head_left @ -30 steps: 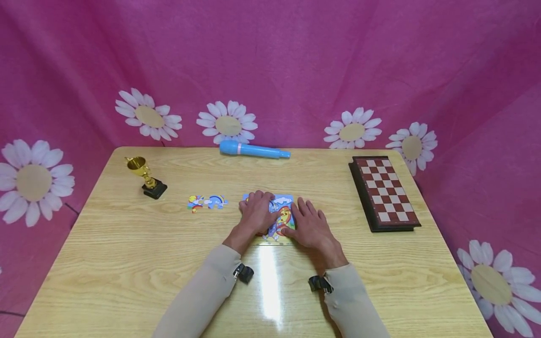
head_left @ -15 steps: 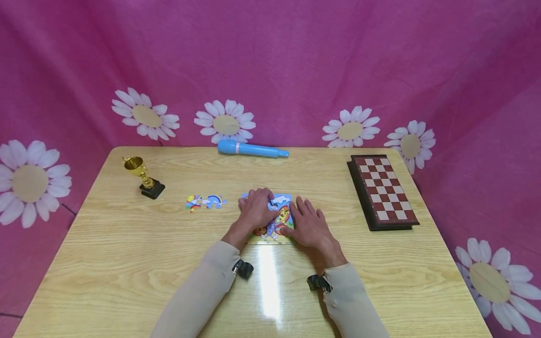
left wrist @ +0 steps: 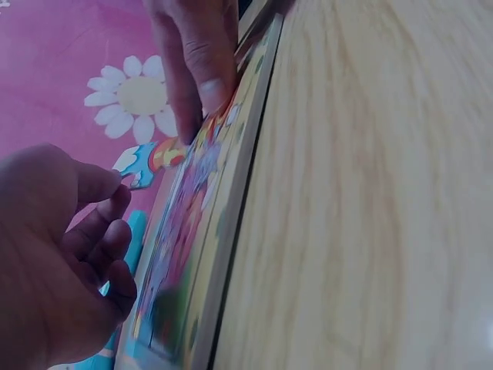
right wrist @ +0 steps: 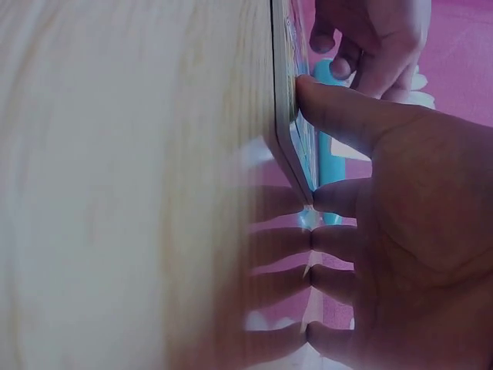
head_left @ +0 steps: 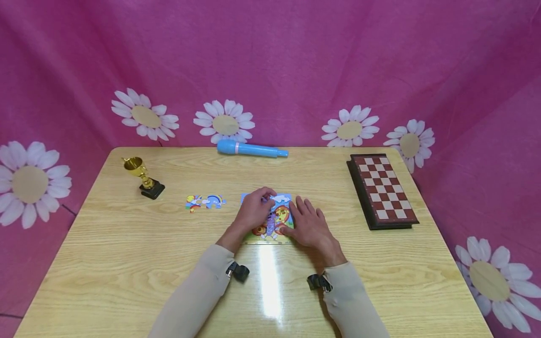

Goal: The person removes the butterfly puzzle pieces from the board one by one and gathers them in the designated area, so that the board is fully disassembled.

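A jigsaw puzzle board [head_left: 270,241] with a colourful butterfly picture lies flat at the middle of the table. Above its upper left part, my left hand [head_left: 252,210] pinches a puzzle piece [left wrist: 150,159] by the blue end between thumb and fingertip. The piece, blue at one end and red and yellow at the other, stands tilted over the picture in the left wrist view. My right hand [head_left: 310,226] rests at the board's right side, its thumb [right wrist: 331,108] on the board's edge and its straight fingers touching the table. The left hand hides part of the picture.
Several loose puzzle pieces [head_left: 214,201] lie left of the board. Further left stands a gold trophy cup [head_left: 145,178] on a black base. A blue toy microphone [head_left: 253,149] lies at the back edge, and a chessboard box [head_left: 385,190] at the right.
My left hand has lifted from the board and drawn slightly back, its fingers now pinching a piece. My right hand stays in place at the board's right side.
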Motion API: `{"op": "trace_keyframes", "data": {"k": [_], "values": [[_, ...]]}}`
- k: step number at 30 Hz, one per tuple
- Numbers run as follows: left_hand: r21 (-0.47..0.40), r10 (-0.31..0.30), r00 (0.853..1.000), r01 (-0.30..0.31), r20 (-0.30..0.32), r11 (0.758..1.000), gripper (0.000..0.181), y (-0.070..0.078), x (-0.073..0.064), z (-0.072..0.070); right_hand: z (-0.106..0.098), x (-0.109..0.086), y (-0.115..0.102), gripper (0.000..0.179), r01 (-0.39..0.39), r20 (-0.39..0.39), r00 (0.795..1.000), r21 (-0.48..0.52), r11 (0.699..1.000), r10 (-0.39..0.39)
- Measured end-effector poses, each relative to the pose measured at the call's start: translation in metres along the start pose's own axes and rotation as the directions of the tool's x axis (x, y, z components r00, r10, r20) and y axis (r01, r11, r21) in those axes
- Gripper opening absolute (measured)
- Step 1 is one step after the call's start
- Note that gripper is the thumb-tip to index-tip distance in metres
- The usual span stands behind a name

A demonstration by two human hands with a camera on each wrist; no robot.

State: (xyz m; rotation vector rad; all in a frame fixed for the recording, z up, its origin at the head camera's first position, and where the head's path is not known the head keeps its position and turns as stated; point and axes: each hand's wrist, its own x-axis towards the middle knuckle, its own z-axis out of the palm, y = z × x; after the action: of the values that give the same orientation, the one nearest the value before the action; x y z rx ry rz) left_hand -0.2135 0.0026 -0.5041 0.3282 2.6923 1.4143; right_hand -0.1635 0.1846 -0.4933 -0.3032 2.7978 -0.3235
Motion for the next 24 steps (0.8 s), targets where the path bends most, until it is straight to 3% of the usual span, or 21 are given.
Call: {"op": "trace_keyframes", "data": {"k": [7, 14, 24], "values": [[-0.048, -0.049, 0.999, 0.048, -0.020, 0.998, 0.016, -0.006, -0.006, -0.021, -0.002, -0.002, -0.002, 0.085, 0.001, 0.000, 1.000, 0.008, 1.000, -0.001], [0.017, -0.045, 0.996, 0.047, -0.071, 0.999, 0.016, -0.020, -0.007, -0.043, -0.003, -0.003, -0.003, 0.085, 0.004, -0.007, 1.000, 0.045, 0.999, -0.004], [0.069, -0.079, 0.995, 0.083, -0.061, 0.994, 0.020, -0.040, -0.005, -0.069, -0.002, -0.003, -0.002, 0.085, 0.007, -0.003, 1.000, 0.036, 0.999, -0.007]]}}
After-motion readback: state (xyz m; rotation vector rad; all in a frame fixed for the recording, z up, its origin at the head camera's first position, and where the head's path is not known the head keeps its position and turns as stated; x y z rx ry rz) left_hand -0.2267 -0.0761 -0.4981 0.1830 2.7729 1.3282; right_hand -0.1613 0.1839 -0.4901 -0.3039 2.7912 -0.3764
